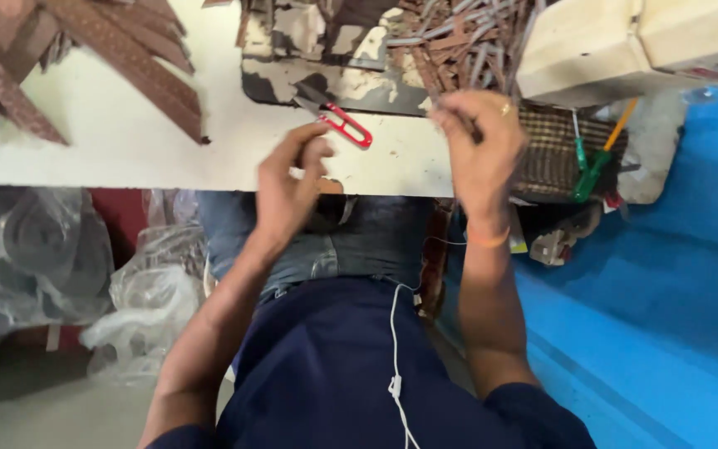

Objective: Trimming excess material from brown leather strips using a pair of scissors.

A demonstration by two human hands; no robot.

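At table edge (pixel 126 158) | left hand (pixel 292 187) curled beside red thread snips (pixel 344 125), seemingly empty | right hand (pixel 479 145) pinched a thin strip (pixel 471 126) | step: likely sorting strips; next needs snips gripped.

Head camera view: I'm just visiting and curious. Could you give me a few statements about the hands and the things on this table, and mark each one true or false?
1. Red-handled snips lie on the white table near the left hand. True.
2. The left hand grips the snips. False: it is beside them, and its fingers do not close on them.
3. The right hand pinches a thin dark piece by the strip pile. True.
4. Brown straps lie at the table's far left. True.
5. The screwdriver at the right has a red handle. False: the handle is green.
6. The right wrist is bare. False: it wears an orange band.
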